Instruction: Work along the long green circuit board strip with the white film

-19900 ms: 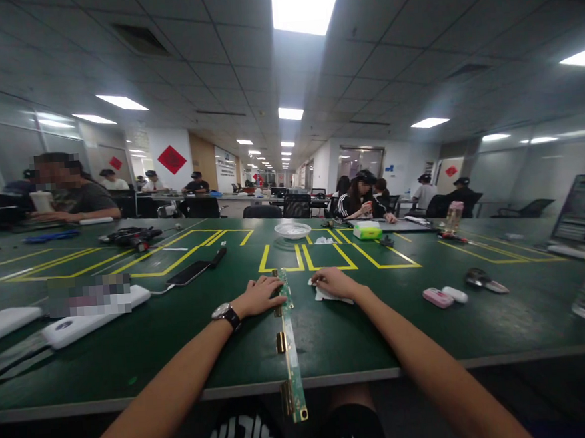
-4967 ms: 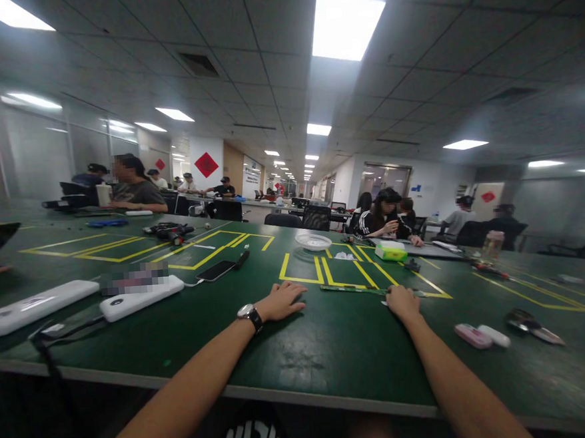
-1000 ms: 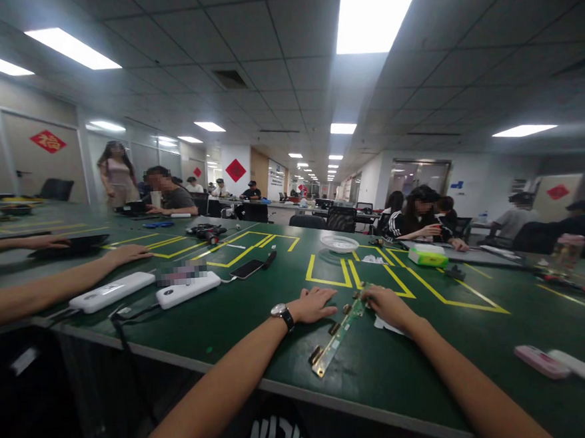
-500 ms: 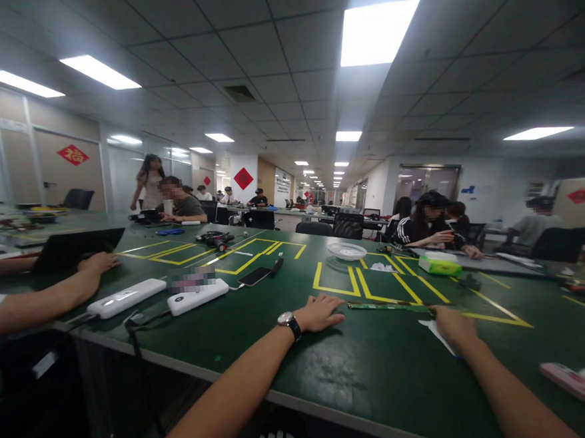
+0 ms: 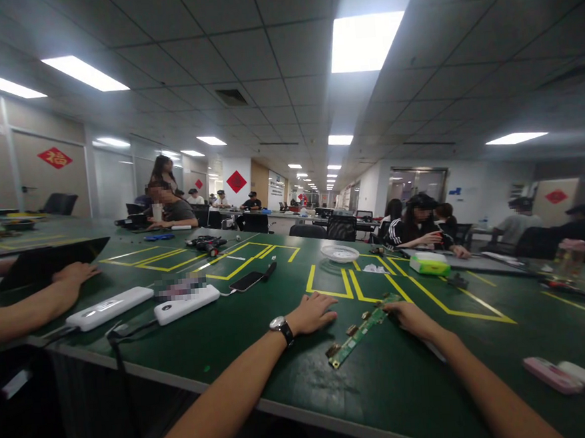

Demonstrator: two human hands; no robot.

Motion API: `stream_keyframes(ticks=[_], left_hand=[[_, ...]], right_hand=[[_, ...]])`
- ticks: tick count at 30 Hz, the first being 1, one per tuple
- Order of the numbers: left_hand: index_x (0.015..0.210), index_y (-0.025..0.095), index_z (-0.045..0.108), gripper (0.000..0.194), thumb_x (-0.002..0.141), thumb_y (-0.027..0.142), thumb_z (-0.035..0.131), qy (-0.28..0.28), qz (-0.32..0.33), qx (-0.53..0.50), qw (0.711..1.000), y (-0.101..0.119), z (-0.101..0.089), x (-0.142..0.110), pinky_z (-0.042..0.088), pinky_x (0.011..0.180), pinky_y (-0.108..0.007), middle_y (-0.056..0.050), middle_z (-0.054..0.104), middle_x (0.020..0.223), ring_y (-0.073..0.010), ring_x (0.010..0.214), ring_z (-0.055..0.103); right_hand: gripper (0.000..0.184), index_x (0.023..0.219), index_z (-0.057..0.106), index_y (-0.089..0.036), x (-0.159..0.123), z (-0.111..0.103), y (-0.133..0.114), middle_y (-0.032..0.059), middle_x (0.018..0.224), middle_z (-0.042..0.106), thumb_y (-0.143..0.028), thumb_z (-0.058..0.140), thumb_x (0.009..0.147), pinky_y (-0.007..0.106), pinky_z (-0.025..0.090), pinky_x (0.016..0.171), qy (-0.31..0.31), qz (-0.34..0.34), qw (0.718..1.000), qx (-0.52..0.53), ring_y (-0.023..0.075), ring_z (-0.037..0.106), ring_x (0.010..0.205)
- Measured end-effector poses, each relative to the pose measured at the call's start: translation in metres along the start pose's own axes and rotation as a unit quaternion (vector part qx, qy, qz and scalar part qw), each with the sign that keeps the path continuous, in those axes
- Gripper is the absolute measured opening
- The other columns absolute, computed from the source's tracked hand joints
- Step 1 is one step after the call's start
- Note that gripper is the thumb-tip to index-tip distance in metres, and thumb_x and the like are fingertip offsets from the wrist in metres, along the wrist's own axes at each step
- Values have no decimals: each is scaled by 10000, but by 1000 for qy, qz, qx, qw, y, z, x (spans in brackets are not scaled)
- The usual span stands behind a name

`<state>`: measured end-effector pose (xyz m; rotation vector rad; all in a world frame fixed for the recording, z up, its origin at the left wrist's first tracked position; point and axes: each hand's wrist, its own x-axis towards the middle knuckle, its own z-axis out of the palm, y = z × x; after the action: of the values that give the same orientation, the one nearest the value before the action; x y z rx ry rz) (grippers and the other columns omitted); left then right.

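A long, narrow green circuit board (image 5: 364, 331) with several connectors along one edge slants over the green table (image 5: 262, 364). At its far upper end the fingers of my right hand (image 5: 412, 319) are closed on it. To the left of the board my left hand (image 5: 312, 312) rests palm down on the tabletop, fingers stretched out and holding nothing. A watch (image 5: 282, 328) is on my left wrist. Partly hidden under my right hand and forearm is a white sheet, likely paper (image 5: 436, 351).
Yellow tape lines mark the table. Beyond my hands are a white round dish (image 5: 339, 253), a phone (image 5: 247, 281) and a green-and-white packet (image 5: 428, 263). Two white power banks (image 5: 187, 305) lie left, beside another person's hand (image 5: 73, 277). Pink and white cases (image 5: 551, 374) lie right.
My right hand has moved left and swung the board from lying crosswise to a slant, its near end now toward me. My left hand stays flat. The view has shifted slightly.
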<state>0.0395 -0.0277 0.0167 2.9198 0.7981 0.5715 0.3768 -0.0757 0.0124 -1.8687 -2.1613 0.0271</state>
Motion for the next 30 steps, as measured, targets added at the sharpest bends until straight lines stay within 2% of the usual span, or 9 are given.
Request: stream_keyframes(ticks=[4, 9, 12, 14, 17, 19, 21, 25, 30], left_hand=[[1353, 279, 390, 431, 955, 444, 408, -11, 13, -11, 1000, 2, 2, -1, 312, 947, -429, -61, 432, 1381, -282, 1235, 366], [1382, 279, 353, 536, 911, 517, 446, -78, 10, -12, 997, 3, 6, -2, 296, 964, -472, -73, 394, 1415, -309, 1251, 342], [1386, 262, 353, 551, 914, 539, 416, -89, -2, -10, 996, 3, 6, -2, 284, 973, -471, -79, 377, 1427, -306, 1258, 334], [1389, 256, 351, 563, 918, 563, 387, -93, -2, -6, 996, 2, 5, -2, 277, 977, -473, -81, 355, 1442, -305, 1272, 315], [1400, 250, 337, 590, 920, 593, 349, -100, -4, 1, 995, 2, 4, -2, 272, 978, -482, -84, 330, 1458, -307, 1288, 288], [1406, 249, 328, 598, 922, 601, 335, -106, -6, 3, 994, 2, 4, -2, 261, 984, -490, -86, 314, 1467, -308, 1298, 272], [1407, 251, 326, 599, 923, 603, 328, -110, -6, 2, 994, 2, 3, -2, 252, 988, -497, -87, 305, 1472, -308, 1304, 261], [1413, 274, 319, 594, 921, 607, 330, -111, -9, -1, 994, 1, 3, -3, 258, 982, -494, -77, 307, 1473, -310, 1305, 260], [1415, 271, 322, 607, 917, 619, 329, -106, -9, 2, 994, -1, 5, -3, 259, 986, -483, -78, 314, 1469, -302, 1304, 265]], right_hand=[[504, 1114, 653, -199, 0, 8, -75, 68, 1153, 649, -24, 373, 734, 368, 385, 992, 0, -205, 976, 75, 205, 560, 1110], [543, 1164, 611, -206, -3, 15, -133, 66, 1212, 609, -2, 381, 717, 338, 354, 1024, 5, -321, 943, 82, 177, 516, 1158], [447, 1097, 642, -193, -3, 7, -122, 80, 1147, 633, -42, 410, 745, 335, 372, 992, 34, -253, 967, 6, 195, 539, 1105], [332, 1004, 670, -167, -3, -3, -98, 115, 1054, 652, -110, 414, 801, 353, 405, 929, 78, -122, 987, -65, 224, 569, 1030], [295, 934, 674, -142, -7, -17, -51, 162, 1014, 641, -212, 398, 858, 376, 443, 809, 116, 103, 977, -149, 269, 587, 968], [276, 953, 667, -140, -11, -21, -23, 170, 1029, 634, -237, 431, 846, 366, 454, 749, 83, 210, 960, -163, 281, 595, 954], [259, 970, 664, -144, -14, -21, -5, 165, 1038, 634, -259, 481, 826, 350, 456, 725, 35, 258, 953, -152, 281, 603, 950], [213, 916, 684, -149, -12, -14, -9, 150, 996, 652, -217, 520, 798, 315, 446, 726, 2, 216, 968, -126, 260, 612, 936], [243, 896, 711, -173, -4, -5, -55, 101, 933, 662, -135, 505, 774, 261, 424, 756, 1, 6, 999, -40, 192, 611, 870]])
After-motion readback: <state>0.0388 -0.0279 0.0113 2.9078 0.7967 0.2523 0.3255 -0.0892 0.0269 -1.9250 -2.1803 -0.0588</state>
